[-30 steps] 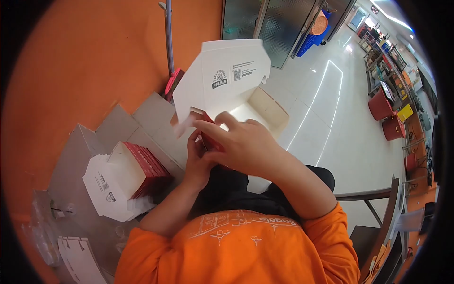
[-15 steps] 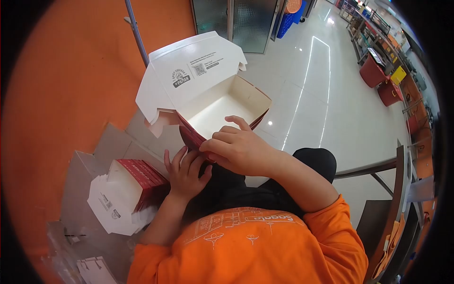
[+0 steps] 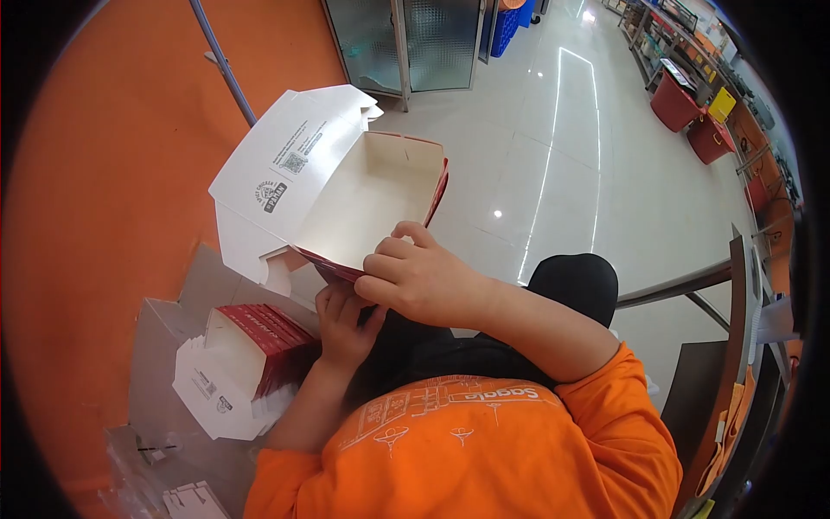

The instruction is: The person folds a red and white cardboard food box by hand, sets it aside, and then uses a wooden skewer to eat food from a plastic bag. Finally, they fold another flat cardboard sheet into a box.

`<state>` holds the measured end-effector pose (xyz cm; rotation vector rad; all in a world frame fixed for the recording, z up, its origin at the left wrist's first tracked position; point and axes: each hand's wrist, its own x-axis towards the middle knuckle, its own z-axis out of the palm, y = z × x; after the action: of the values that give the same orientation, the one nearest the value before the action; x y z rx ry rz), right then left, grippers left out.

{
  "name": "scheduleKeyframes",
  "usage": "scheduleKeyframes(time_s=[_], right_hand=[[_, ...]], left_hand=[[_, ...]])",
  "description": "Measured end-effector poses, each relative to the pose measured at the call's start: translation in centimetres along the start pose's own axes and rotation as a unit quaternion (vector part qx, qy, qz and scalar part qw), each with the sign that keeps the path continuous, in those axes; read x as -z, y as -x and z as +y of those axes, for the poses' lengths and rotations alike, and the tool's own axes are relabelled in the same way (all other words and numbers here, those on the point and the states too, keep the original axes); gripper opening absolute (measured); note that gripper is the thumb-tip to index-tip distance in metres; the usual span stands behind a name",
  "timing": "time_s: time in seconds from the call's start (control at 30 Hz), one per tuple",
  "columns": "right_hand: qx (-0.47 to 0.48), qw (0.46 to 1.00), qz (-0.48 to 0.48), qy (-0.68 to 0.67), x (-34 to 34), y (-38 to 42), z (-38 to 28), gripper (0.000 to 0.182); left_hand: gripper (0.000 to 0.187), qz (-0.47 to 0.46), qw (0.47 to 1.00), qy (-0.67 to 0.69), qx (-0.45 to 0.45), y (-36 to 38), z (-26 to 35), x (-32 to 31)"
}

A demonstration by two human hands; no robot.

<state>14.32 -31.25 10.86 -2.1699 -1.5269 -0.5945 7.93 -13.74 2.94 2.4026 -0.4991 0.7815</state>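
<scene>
An open paper takeaway box (image 3: pixel 367 203), red outside and cream inside, sits tilted in front of me with nothing in it. Its white lid (image 3: pixel 290 164), printed with a logo and a QR code, is folded back to the left. My right hand (image 3: pixel 424 272) grips the near wall, fingers curled over the rim and thumb outside. Just below, my left hand (image 3: pixel 346 329) holds the near end from underneath, its fingertips partly hidden by the box. Beside my left forearm stands a nested stack of similar red-and-white boxes (image 3: pixel 268 342).
A grey-brown carton (image 3: pixel 160 337) surrounds the stack, and clear plastic (image 3: pixel 130 484) lies near it. Ahead stands a glass-door cabinet (image 3: pixel 441 52) on the tiled floor (image 3: pixel 519 173). A table (image 3: pixel 735 346) is close on my right; red tubs (image 3: pixel 674 104) stand farther off.
The box has turned and shifted left in view. My left fingers have moved from spread below the near flap to tucked against it. My right hand stays on the near rim.
</scene>
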Motion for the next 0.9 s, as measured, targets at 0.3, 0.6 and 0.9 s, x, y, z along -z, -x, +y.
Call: scheduleKeyframes(time_s=[0.3,0.6,0.9], right_hand=[[-0.025,0.999,0.026,0.016,-0.7,-0.3,-0.6,0.019],[0.011,0.998,-0.033,0.055,0.2,0.1,-0.3,0.012],[-0.007,0.994,-0.110,0.001,1.0,0.0,-0.5,0.013]], left_hand=[[0.022,0.077,0.997,0.021,-0.021,-0.6,-0.2,-0.5],[0.030,0.055,0.997,-0.016,-0.048,-1.2,-0.4,-0.2],[0.026,0.044,0.996,-0.024,-0.071,-1.0,-0.8,-0.2]])
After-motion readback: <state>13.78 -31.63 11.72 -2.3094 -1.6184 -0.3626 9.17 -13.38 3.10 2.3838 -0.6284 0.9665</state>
